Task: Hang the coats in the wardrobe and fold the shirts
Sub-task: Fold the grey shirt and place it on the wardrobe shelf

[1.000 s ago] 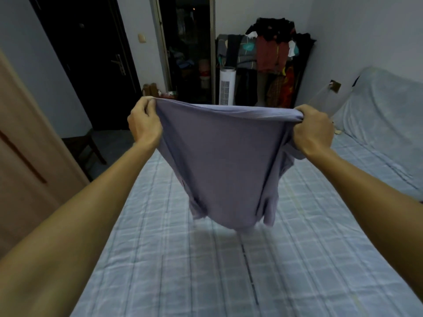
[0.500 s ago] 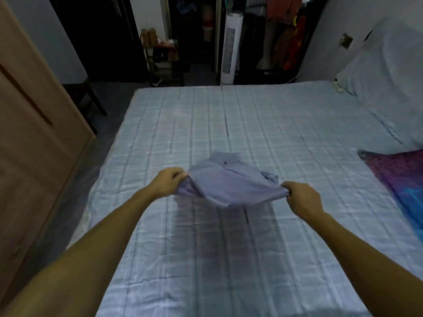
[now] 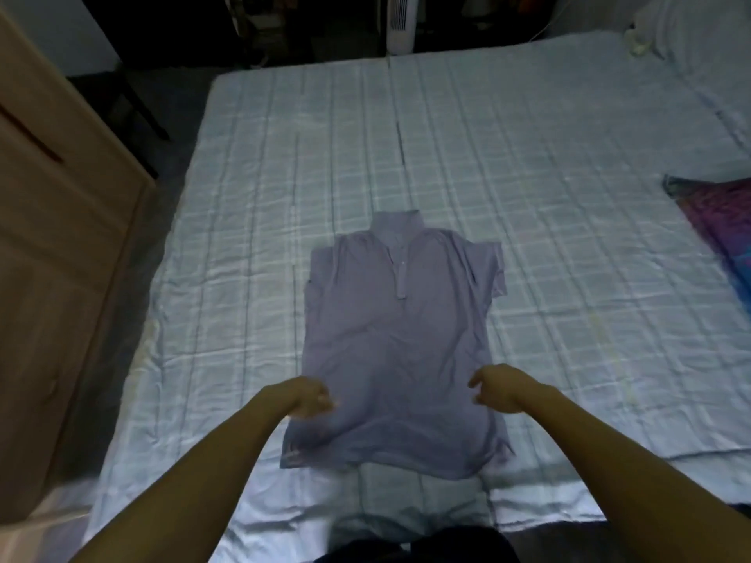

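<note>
A lilac polo shirt [image 3: 396, 343] lies flat, front up, on the checked bed [image 3: 548, 164], collar pointing away from the person. The left hand [image 3: 311, 402] hovers loosely curled over its left side, the right hand [image 3: 498, 387] with fingers spread by its right side; neither grips anything. A wooden wardrobe [image 3: 53, 245] stands left.

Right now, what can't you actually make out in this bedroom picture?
- Head view: whether the left hand and right hand touch the shirt; motion blur.
- Colourful cloth: cut off by the right edge.
- White tower appliance: top cropped.
- Dark far corner: too dim.
</note>
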